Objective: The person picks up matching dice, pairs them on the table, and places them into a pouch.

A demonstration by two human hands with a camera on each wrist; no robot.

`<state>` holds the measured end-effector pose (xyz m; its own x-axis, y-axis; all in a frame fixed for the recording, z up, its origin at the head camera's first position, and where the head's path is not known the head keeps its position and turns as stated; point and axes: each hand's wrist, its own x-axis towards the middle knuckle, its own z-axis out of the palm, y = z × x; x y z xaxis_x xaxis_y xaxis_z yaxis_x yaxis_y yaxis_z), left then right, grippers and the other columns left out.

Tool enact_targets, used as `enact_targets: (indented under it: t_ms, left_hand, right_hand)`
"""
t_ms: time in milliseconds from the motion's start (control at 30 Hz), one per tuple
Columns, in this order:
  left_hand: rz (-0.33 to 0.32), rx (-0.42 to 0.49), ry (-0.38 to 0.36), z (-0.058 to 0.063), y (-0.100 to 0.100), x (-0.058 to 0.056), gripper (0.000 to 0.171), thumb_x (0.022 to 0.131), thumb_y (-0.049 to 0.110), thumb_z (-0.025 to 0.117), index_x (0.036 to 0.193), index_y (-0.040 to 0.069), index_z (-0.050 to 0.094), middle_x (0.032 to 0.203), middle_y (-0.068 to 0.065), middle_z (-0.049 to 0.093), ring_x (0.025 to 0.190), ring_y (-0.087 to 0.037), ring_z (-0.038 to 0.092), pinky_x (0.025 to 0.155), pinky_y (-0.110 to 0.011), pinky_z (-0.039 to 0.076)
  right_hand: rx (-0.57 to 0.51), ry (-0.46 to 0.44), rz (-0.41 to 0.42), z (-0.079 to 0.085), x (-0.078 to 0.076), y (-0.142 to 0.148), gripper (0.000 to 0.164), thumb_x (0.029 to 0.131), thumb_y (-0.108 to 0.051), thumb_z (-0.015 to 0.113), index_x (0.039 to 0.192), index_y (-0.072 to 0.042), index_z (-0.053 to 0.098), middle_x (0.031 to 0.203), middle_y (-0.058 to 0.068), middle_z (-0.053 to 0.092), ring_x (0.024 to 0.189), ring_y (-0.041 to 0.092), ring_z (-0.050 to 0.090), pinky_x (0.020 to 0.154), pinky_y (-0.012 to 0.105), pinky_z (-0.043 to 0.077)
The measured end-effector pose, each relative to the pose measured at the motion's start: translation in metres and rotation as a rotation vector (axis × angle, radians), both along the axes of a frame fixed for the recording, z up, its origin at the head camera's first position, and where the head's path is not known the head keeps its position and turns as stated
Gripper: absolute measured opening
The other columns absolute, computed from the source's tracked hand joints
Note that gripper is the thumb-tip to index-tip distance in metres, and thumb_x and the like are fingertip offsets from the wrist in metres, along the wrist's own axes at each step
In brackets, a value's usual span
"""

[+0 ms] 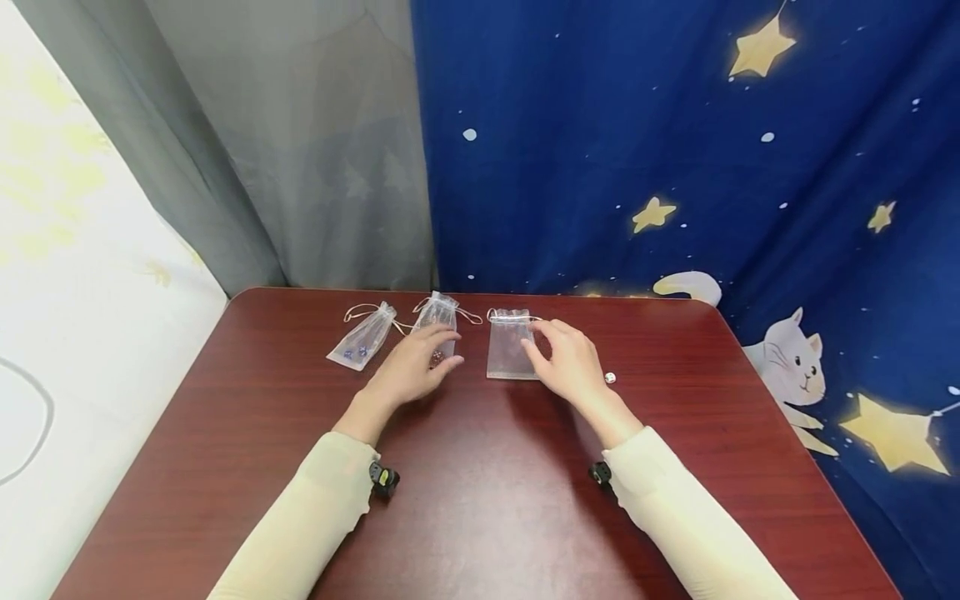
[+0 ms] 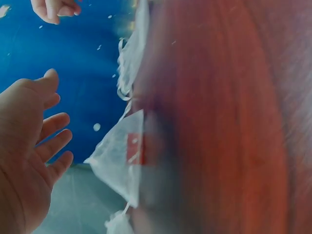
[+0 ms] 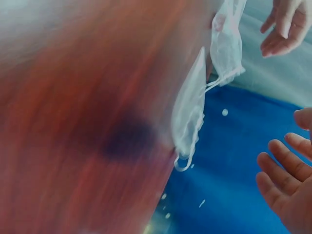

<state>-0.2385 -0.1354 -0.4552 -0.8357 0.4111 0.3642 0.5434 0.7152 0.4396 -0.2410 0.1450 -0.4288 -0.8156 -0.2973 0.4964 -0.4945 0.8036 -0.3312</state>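
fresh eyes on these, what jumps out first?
Probably the blue star-print curtain, filling the head view's upper right. Next, the left bag, middle bag and right bag, sheer drawstring pouches near the far edge of the red-brown table. Last, a small white cube to their right.

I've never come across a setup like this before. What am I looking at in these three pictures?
There is no machine here, just a person's bare left hand and right hand. The wide picture comes from a camera on the head, looking forward and down. The other two come from cameras on the wrists, so they look tilted and close.

On the reddish-brown table lie three sheer drawstring bags: the left bag with small blue things inside, the middle bag with small reddish ones, and the right bag. A small white cube sits beyond the right hand. Neither hand holds anything; both hover, fingers apart.
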Motion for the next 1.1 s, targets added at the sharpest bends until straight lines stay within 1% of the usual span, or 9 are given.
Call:
enact_targets:
  t_ms: [167,333,400,567,733,933,1100]
  left_hand:
    - [-0.015,-0.024,-0.078,-0.010,0.011,0.003,0.051,0.096,0.039,0.069,0.135,0.006,0.063,0.144,-0.016,0.055,0.137,-0.031,0.048,0.114,-0.048,0.037]
    - [-0.022,-0.046,-0.124,-0.015,0.023,0.005,0.055,0.096,0.040,0.068,0.138,0.006,0.061,0.147,-0.014,0.052,0.140,-0.030,0.046,0.115,-0.048,0.036]
    - [-0.038,-0.061,-0.139,-0.017,0.029,0.006,0.055,0.096,0.040,0.069,0.139,0.005,0.060,0.148,-0.014,0.052,0.139,-0.030,0.046,0.115,-0.048,0.036]
    - [-0.102,-0.131,-0.167,-0.024,0.041,0.007,0.060,0.096,0.041,0.069,0.141,0.003,0.057,0.152,-0.013,0.047,0.142,-0.029,0.043,0.117,-0.045,0.035]
    - [-0.138,-0.205,-0.189,-0.030,0.047,0.008,0.066,0.095,0.044,0.070,0.144,0.004,0.055,0.158,-0.013,0.041,0.147,-0.030,0.035,0.118,-0.045,0.032]
    - [-0.188,-0.231,-0.229,-0.032,0.051,0.009,0.066,0.096,0.041,0.069,0.149,0.006,0.050,0.162,-0.012,0.034,0.149,-0.030,0.031,0.119,-0.048,0.030]
    - [-0.199,-0.271,-0.240,-0.033,0.054,0.008,0.065,0.097,0.042,0.067,0.150,0.009,0.049,0.163,-0.011,0.032,0.150,-0.029,0.030,0.119,-0.049,0.030]
  right_hand:
    - [-0.013,-0.036,-0.025,-0.007,0.008,0.023,0.029,0.093,-0.030,0.071,0.114,-0.010,0.073,0.103,0.007,0.073,0.094,0.030,0.070,0.078,0.049,0.056]
    - [-0.028,-0.042,-0.045,-0.012,0.013,0.045,0.028,0.093,-0.029,0.072,0.113,-0.009,0.072,0.101,0.008,0.073,0.092,0.029,0.069,0.078,0.050,0.055]
    - [-0.040,-0.036,-0.054,-0.013,0.013,0.054,0.028,0.093,-0.028,0.072,0.112,-0.008,0.072,0.099,0.008,0.073,0.091,0.030,0.069,0.077,0.050,0.055]
    - [-0.068,-0.022,-0.081,-0.018,0.013,0.073,0.024,0.092,-0.025,0.074,0.109,-0.007,0.073,0.095,0.008,0.072,0.086,0.032,0.069,0.075,0.050,0.054]
    - [-0.054,-0.053,-0.115,-0.028,0.012,0.094,0.022,0.093,-0.022,0.073,0.108,-0.006,0.073,0.094,0.007,0.072,0.083,0.031,0.068,0.072,0.050,0.053]
    - [-0.040,-0.092,-0.172,-0.038,0.013,0.119,0.019,0.095,-0.018,0.069,0.109,-0.005,0.073,0.093,0.009,0.071,0.083,0.031,0.067,0.072,0.051,0.053]
    - [-0.008,-0.140,-0.172,-0.042,0.012,0.130,0.018,0.095,-0.012,0.068,0.110,-0.003,0.072,0.092,0.009,0.071,0.083,0.030,0.067,0.073,0.051,0.052]
